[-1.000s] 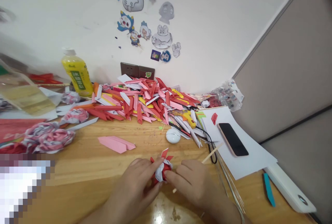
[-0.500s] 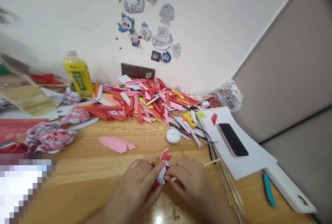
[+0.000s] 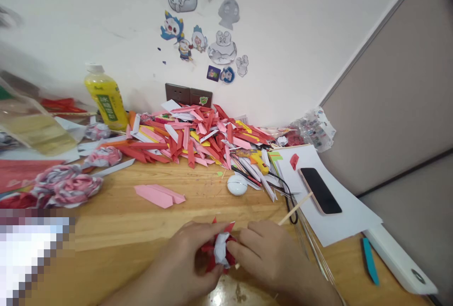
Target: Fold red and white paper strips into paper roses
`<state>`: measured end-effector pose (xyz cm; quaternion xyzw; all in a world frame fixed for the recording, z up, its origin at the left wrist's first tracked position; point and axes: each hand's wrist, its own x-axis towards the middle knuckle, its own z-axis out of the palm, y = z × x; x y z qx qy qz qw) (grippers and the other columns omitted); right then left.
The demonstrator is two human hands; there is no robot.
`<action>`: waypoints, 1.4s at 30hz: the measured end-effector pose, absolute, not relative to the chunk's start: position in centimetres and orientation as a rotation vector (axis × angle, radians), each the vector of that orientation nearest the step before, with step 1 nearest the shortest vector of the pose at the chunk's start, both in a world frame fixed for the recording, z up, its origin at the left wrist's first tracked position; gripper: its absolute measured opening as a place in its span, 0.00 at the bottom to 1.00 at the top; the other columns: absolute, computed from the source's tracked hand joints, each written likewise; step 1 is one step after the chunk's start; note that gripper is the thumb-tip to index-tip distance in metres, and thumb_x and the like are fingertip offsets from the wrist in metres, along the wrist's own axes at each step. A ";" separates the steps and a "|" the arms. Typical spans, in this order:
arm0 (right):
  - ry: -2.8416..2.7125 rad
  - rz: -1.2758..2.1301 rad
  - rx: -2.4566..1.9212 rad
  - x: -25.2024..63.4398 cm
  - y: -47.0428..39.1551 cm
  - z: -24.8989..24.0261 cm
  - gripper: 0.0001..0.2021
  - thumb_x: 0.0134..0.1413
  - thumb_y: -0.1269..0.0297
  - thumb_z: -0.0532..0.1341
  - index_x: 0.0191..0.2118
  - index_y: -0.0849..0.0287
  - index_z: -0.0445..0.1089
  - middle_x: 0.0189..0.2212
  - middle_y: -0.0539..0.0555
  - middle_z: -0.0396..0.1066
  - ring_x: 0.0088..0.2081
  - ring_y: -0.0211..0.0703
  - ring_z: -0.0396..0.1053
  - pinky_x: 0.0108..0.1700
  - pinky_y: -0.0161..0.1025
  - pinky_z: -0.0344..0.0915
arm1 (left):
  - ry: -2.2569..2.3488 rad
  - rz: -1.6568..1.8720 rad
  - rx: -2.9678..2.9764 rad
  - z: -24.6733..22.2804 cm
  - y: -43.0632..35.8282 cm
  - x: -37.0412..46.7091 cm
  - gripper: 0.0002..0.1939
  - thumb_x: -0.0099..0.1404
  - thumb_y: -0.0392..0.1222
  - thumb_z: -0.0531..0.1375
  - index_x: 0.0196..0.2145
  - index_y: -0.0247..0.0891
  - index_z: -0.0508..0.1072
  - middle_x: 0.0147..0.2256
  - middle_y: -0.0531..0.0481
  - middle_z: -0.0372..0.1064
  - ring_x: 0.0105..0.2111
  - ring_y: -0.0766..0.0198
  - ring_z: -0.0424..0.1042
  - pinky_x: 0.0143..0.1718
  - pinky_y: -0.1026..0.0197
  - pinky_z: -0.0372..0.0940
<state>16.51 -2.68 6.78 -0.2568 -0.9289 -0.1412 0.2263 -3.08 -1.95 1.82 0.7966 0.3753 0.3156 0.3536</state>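
My left hand is closed around a red and white folded-paper piece, thumb below and fingers above it. Red points stick out around its crumpled white middle. My right hand grips a thin wooden stick, which slants up and right out of the fist toward the phone. Its fingertips press against the right side of the paper piece, where a short bit of the stick's lower end shows. Fingers hide part of the red paper. Pink folded paper strips lie on the table beyond my left hand.
A heap of folded paper strips lines the wall, beside a yellow glue gun and a drink bottle. A white mouse sits before it. Rightward are a phone, white sheets and a teal strip.
The paper piece has turned in my left hand and sits slightly lower, with its white middle showing more. The stick now points more steeply upward, and more of it shows beyond my right hand.
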 end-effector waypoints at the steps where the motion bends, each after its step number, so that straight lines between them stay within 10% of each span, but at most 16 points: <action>1: -2.561 -0.410 -0.729 16.5 -2.7 6.6 0.16 0.67 0.70 0.48 0.32 0.62 0.70 0.21 0.50 0.65 0.22 0.41 0.58 0.24 0.40 0.45 | 0.960 0.803 1.990 1.8 -1.9 -3.0 0.34 0.51 0.31 0.59 0.57 0.44 0.66 0.37 0.50 0.75 0.35 0.60 0.74 0.38 0.60 0.69; 7: -2.480 -0.412 -0.908 17.1 -1.7 5.6 0.12 0.66 0.69 0.51 0.34 0.62 0.70 0.23 0.52 0.68 0.25 0.42 0.62 0.26 0.39 0.49 | 0.992 0.892 1.599 1.7 -1.3 -2.7 0.42 0.52 0.36 0.60 0.64 0.39 0.53 0.36 0.49 0.74 0.32 0.61 0.73 0.38 0.61 0.70; 21: -2.138 -0.052 -1.180 15.6 -2.9 4.5 0.14 0.62 0.73 0.49 0.31 0.58 0.70 0.23 0.51 0.70 0.23 0.40 0.66 0.26 0.36 0.53 | 1.021 0.978 1.107 2.2 0.1 -3.2 0.14 0.44 0.42 0.71 0.32 0.41 0.81 0.39 0.48 0.80 0.42 0.51 0.77 0.44 0.56 0.71; 42: -2.119 -0.006 -1.190 15.8 -2.4 4.2 0.16 0.67 0.64 0.50 0.31 0.58 0.71 0.23 0.50 0.72 0.23 0.40 0.67 0.26 0.36 0.55 | 0.983 1.055 1.208 2.0 -0.9 -2.5 0.21 0.46 0.48 0.71 0.39 0.42 0.77 0.37 0.46 0.80 0.39 0.51 0.79 0.42 0.54 0.75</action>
